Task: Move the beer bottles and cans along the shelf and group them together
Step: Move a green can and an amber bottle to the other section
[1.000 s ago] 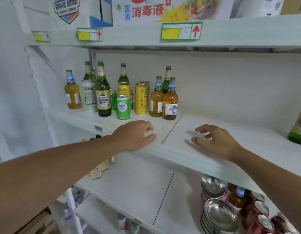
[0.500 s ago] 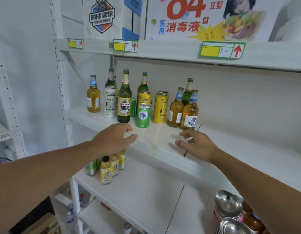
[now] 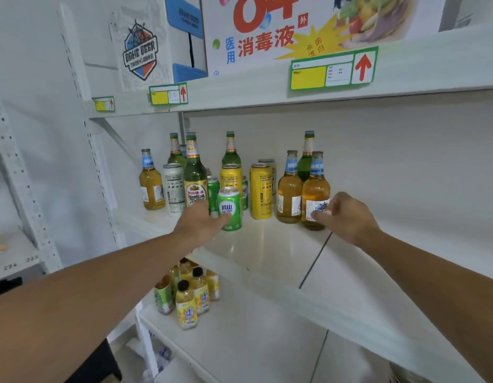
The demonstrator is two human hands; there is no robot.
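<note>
Beer bottles and cans stand grouped at the left of the middle shelf (image 3: pixel 270 252). My left hand (image 3: pixel 199 223) is at the front green can (image 3: pixel 231 207), thumb across its lower front, other fingers hidden behind it, beside the tall green bottle (image 3: pixel 195 175). My right hand (image 3: pixel 349 217) reaches from the right, its curled fingertips on the label of the rightmost amber bottle (image 3: pixel 315 189). A second amber bottle (image 3: pixel 289 192), yellow cans (image 3: pixel 260 189), a white can (image 3: pixel 173 186) and a lone amber bottle (image 3: pixel 151 183) stand around them.
The upper shelf edge (image 3: pixel 239 89) with price tags hangs just above the bottle tops. Small yellow drink bottles (image 3: pixel 187 305) stand on the lower shelf (image 3: pixel 253 341). A shelf upright (image 3: pixel 98 161) is on the left. Bare shelf runs to the right of my right hand.
The view has drawn nearer to the group. Both hands have moved forward from the shelf's front edge, the left onto the green can and the right onto the rightmost amber bottle.
</note>
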